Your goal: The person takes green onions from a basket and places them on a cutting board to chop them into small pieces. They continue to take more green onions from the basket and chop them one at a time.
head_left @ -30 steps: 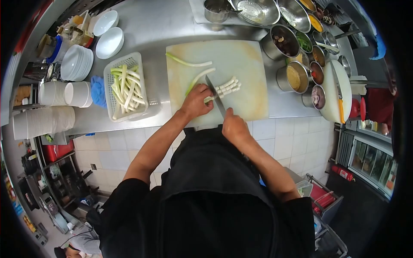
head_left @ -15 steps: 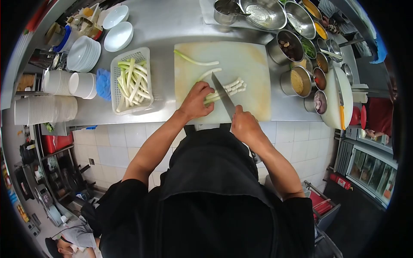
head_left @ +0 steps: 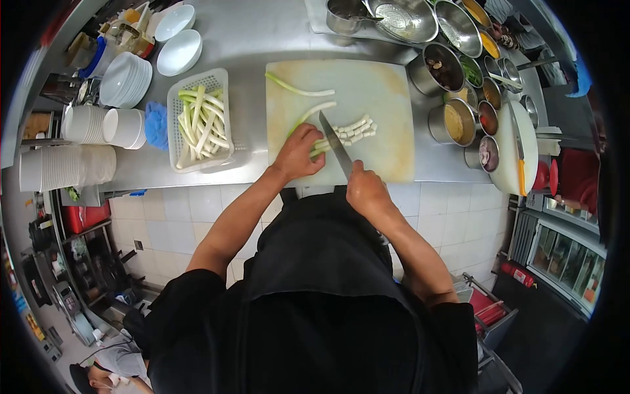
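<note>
On the white cutting board (head_left: 380, 85), my left hand (head_left: 300, 152) is closed over a small bunch of spring onion stalks (head_left: 319, 146), its fingers curled near the blade. My right hand (head_left: 367, 189) grips the handle of a kitchen knife (head_left: 336, 146). The blade points up and left and stands across the bunch, right beside my left fingertips. Short cut pieces (head_left: 357, 129) lie in rows to the right of the blade. One whole stalk (head_left: 314, 113) reaches under or beside my left hand, and another stalk (head_left: 298, 87) lies farther up the board.
A plastic basket (head_left: 173, 125) of spring onion stalks stands left of the board. Beyond it are a blue cloth (head_left: 157, 126), stacked containers (head_left: 125, 129) and white bowls (head_left: 179, 52). Metal pots (head_left: 436, 69) crowd the right side, near a yellow-handled knife (head_left: 522, 174) on a round board.
The knife and my right hand have shifted slightly left along the bunch. More cut pieces now show right of the blade. My left hand stays closed on the stalks.
</note>
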{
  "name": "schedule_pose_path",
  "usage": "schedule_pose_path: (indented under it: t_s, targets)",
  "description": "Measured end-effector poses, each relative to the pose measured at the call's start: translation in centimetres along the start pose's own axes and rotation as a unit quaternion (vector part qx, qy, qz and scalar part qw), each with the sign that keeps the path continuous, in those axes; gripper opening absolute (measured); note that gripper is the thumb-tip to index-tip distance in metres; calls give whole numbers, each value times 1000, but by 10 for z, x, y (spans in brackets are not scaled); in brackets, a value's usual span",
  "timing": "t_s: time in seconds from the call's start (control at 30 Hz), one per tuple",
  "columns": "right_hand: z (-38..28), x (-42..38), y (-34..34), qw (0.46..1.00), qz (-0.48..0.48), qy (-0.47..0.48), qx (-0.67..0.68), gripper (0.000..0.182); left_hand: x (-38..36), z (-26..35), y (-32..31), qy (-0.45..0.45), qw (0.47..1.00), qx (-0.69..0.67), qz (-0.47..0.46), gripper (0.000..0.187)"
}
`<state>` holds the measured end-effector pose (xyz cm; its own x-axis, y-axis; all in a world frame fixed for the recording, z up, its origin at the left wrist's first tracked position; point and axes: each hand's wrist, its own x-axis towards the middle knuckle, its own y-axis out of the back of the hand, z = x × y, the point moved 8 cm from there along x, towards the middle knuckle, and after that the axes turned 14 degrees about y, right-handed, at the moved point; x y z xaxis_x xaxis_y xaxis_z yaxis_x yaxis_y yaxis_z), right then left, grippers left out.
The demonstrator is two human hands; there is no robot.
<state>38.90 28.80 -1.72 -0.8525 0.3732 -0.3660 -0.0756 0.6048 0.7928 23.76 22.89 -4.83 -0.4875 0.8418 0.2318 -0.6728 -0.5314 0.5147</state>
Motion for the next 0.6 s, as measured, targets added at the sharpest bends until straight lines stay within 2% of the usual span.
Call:
schedule_pose_path:
  t_s: [0.07,0.2,0.27,0.3,0.37,0.43,0.6]
  targets:
    - [-9,-5,5,999,-34,-1,8,35,-3,1,6,-19,999,45,13,28]
    - [-14,7,-25,999,-22,20,30,39,-9,-9,-4,-34,997,69,-21,26]
    - [-9,12,-33,1000,-7,-1,23,40,-7,-14,-5,-11,997,76,-30,24]
    - [4,15,-37,1000,3,-9,20,32,-11,-11,-4,-12,996,77,-31,24]
    - [17,16,-26,999,17,11,49,29,-10,-5,6,-23,997,69,14,19]
    - [22,9,-16,997,35,33,65,23,-14,-9,3,-33,996,78,5,21]
    - [21,-4,5,996,69,28,45,23,-9,2,-8,-73,990,121,-12,31]
